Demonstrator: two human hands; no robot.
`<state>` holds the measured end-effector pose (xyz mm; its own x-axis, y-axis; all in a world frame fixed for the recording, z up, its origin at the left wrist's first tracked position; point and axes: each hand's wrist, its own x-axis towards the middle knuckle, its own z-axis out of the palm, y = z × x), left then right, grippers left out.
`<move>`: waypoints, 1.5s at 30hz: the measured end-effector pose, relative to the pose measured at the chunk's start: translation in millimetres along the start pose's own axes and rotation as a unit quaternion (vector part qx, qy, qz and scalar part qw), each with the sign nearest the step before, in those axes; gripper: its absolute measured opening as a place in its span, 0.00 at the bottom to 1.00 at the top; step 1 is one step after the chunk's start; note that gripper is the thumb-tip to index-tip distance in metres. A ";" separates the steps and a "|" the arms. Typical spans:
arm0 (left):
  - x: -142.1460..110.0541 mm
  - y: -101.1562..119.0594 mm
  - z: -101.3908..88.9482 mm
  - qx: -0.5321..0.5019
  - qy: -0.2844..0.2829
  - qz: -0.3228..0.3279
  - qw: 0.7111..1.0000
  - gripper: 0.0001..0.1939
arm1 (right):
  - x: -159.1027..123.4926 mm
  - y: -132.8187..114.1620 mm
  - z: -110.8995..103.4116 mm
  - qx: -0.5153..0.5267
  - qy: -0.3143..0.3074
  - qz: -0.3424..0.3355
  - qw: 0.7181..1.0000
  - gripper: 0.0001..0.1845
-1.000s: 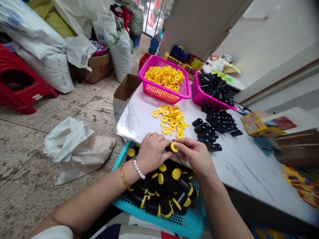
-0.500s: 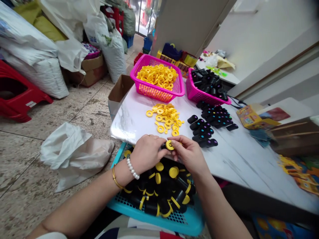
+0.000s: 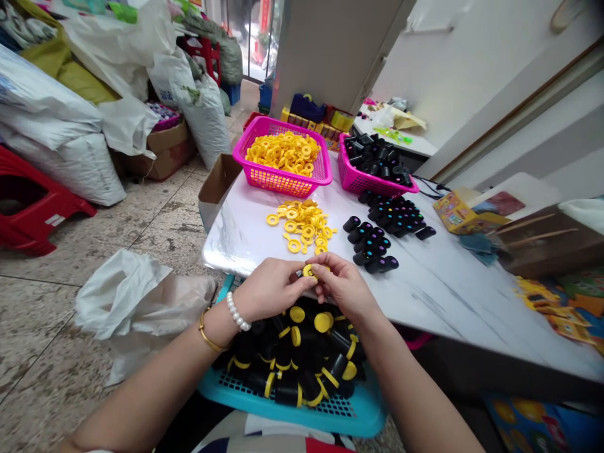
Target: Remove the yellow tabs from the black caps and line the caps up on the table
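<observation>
My left hand [image 3: 271, 286] is closed around a small black cylinder, mostly hidden by the fingers. With thumb and fingers, my right hand [image 3: 342, 286] pinches a round yellow cap [image 3: 308, 270] against the cylinder's end. Whether the cap is fully seated I cannot tell. Below both hands, a blue basket [image 3: 283, 412] holds many black cylinders with yellow caps [image 3: 323, 322]. Just beyond the hands lies a loose pile of yellow caps [image 3: 306, 223] on the white marbled table [image 3: 443, 296]. To its right, black cylinders [image 3: 372, 245] with coloured dots lie in rows.
A pink basket [image 3: 283, 182] of yellow caps and another pink basket [image 3: 372, 182] of black cylinders stand at the table's back. An open carton [image 3: 214, 189] is beside the table's left edge. White bags [image 3: 136, 302] and a red stool [image 3: 42, 201] are on the floor at left.
The view has shifted slightly, so the table and baskets appear farther left. Both hands stay together at the yellow cap, with the fingers only slightly moved.
</observation>
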<state>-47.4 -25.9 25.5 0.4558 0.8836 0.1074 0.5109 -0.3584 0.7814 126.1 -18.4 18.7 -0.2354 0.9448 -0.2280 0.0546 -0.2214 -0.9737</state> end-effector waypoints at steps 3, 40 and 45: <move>7.9 -0.5 3.9 -0.145 -0.035 -0.075 0.986 0.20 | 0.8 1.4 0.7 -0.012 -0.001 -0.001 1.000 0.15; -7.8 -13.2 38.9 0.017 0.126 -0.010 0.992 0.13 | 15.7 -16.0 -18.1 -0.010 -0.173 0.100 0.980 0.19; -8.2 -12.5 38.8 0.025 0.127 -0.014 0.991 0.14 | 17.8 -15.4 -16.4 -0.022 -0.197 0.068 0.978 0.15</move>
<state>-29.2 -40.3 -9.1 0.2463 0.9382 0.2431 0.5585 -0.3425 0.7555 137.0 5.9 29.7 -0.5783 0.7389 -0.3458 0.1516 -0.3191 -0.9355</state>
